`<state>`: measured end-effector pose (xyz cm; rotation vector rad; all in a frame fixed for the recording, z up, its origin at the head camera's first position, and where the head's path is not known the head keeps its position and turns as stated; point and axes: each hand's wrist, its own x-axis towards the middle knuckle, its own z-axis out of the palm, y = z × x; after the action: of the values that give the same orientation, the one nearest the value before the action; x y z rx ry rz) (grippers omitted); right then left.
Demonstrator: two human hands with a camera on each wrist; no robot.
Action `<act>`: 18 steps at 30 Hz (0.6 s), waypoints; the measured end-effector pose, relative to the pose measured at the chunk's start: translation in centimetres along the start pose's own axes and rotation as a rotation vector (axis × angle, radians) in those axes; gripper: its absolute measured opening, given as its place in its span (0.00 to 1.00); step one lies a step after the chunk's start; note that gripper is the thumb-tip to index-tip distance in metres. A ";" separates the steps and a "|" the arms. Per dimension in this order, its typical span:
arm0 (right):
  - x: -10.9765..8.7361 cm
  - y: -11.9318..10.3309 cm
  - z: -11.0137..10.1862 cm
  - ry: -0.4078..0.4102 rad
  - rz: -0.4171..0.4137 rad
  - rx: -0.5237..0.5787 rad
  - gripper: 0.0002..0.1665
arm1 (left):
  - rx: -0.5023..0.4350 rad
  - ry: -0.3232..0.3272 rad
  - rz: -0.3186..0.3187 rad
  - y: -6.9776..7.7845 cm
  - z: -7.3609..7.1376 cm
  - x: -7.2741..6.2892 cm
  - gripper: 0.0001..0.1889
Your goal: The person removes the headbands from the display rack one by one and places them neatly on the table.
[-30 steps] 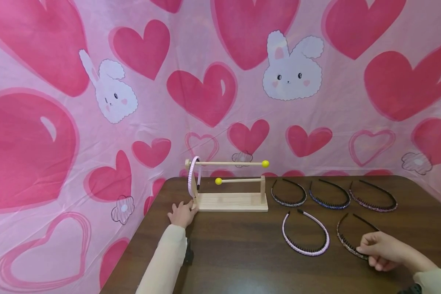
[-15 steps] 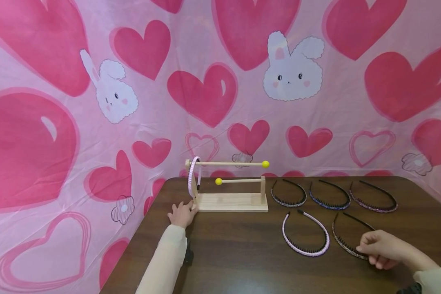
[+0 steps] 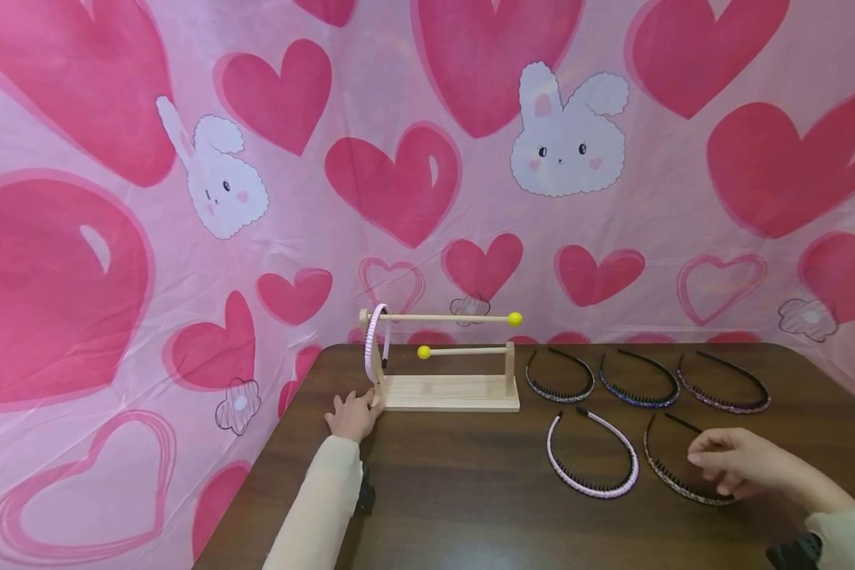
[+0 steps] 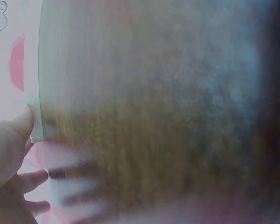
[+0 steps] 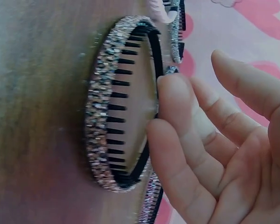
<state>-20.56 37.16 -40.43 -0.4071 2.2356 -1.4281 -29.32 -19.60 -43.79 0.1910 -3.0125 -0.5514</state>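
Observation:
A wooden stand (image 3: pixel 442 393) has two pegs tipped with yellow balls; a light pink wrapped headband (image 3: pixel 372 348) hangs at the left end of its upper peg. My left hand (image 3: pixel 354 416) lies at the left end of the base, fingers spread; in the left wrist view the thumb (image 4: pixel 24 120) touches the base's edge. My right hand (image 3: pixel 741 463) is over a glittery multicoloured headband (image 3: pixel 673 481) lying on the table. The right wrist view shows its toothed band (image 5: pixel 100 112) beside my fingertips (image 5: pixel 161 135), with the thumb apart from them and nothing held.
Another light pink headband (image 3: pixel 593 491) lies left of the glittery one. Behind them a silvery headband (image 3: pixel 561 393), a blue one (image 3: pixel 641 400) and a purplish one (image 3: pixel 730 408) form a row on the dark table (image 3: pixel 484 491). A pink heart-print cloth (image 3: pixel 399 79) hangs behind.
The glittery headband has shifted slightly left with my right hand on it, then my right hand has let go and risen a little. The left hand and the stand stay put.

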 end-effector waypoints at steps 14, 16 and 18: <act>1.6 -4.1 -1.4 0.114 0.010 -0.174 0.21 | -0.002 0.003 0.002 -0.3 0.3 0.3 0.27; 1.9 -4.7 -1.6 0.123 0.001 -0.193 0.22 | 0.003 0.000 -0.001 -0.2 0.3 0.3 0.27; 2.1 -5.5 -1.7 0.135 -0.004 -0.214 0.22 | 0.008 -0.002 -0.005 -0.2 0.3 0.4 0.27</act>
<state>-23.24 35.10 -35.27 -0.3936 2.5088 -1.2561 -29.68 -19.75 -44.12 0.1981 -3.0173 -0.5398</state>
